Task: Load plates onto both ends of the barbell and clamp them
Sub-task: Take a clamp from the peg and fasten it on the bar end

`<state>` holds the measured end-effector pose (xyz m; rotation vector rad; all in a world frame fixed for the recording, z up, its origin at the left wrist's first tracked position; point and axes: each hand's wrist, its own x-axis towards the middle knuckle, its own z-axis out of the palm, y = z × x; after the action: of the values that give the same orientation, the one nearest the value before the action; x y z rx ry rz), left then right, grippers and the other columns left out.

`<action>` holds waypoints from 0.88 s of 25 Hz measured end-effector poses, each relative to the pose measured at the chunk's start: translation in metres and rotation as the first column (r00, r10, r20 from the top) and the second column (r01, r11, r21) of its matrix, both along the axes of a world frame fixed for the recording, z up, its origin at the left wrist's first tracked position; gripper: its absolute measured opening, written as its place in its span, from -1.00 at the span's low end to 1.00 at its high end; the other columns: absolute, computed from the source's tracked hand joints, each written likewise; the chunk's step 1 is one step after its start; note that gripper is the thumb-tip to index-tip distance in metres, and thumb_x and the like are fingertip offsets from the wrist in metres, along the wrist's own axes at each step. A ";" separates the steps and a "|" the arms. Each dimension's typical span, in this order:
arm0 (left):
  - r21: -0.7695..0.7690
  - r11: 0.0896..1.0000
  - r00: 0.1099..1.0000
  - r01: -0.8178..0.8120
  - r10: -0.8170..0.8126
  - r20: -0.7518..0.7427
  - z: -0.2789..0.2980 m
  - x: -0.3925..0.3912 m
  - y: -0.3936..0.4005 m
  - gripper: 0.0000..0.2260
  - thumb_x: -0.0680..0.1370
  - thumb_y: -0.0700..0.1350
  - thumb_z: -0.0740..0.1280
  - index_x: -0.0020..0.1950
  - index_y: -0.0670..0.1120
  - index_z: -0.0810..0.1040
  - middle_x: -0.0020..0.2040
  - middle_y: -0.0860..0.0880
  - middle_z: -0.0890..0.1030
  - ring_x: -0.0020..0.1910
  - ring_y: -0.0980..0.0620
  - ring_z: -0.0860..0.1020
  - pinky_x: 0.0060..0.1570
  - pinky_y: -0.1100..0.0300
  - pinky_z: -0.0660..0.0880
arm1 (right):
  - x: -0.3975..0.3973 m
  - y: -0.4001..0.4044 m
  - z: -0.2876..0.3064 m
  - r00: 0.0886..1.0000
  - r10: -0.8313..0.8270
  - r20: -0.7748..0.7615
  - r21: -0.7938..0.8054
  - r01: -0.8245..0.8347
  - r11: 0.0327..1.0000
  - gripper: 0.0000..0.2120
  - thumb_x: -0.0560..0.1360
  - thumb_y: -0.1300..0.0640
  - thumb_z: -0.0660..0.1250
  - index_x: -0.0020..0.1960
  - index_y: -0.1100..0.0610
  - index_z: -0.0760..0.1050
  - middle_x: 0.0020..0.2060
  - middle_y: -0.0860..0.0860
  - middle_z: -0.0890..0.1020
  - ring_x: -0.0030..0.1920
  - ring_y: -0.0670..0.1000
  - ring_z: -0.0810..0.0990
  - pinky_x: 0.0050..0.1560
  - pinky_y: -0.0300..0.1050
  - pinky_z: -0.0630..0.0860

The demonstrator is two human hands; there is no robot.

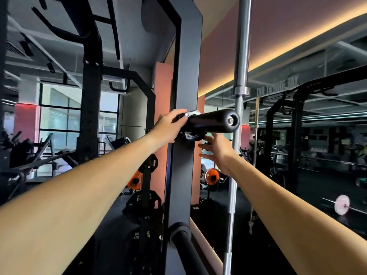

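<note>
Head view: left hand [170, 124] grips the collar [190, 125] on the barbell sleeve [214, 121] beside the upright [182, 175], right hand [216, 151] spread open just below, holding nothing.

Barbell sleeve [213, 121]: we see a black, thick cylinder lying level, its capped end pointing right and towards us.
Clamp [191, 125]: we see a silver collar ringing the sleeve's far, left end, against the dark upright.
Plates: we see none on this sleeve.

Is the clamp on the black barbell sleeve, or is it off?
On. The silver clamp encircles the black sleeve beside the upright; the left hand grips it.
</note>
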<state>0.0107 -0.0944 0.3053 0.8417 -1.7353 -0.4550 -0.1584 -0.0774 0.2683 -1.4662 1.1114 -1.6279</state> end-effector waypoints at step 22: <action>-0.075 0.995 0.997 -0.073 0.072 -0.009 -0.020 -0.027 0.262 -0.79 0.65 -0.02 0.24 0.28 0.14 0.48 0.01 -0.04 0.55 0.07 -0.07 0.59 -0.07 0.05 0.63 | -0.011 0.213 -0.016 0.950 0.203 0.239 -0.245 -0.143 0.959 -0.73 0.67 -0.03 0.16 0.21 -0.01 0.59 0.08 0.05 0.69 -0.09 0.03 0.64 -0.01 -0.04 0.61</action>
<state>-0.0167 0.1674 0.2856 0.8454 -1.6995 -0.3420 -0.1693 0.1353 0.2526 -1.3920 0.6482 -1.8030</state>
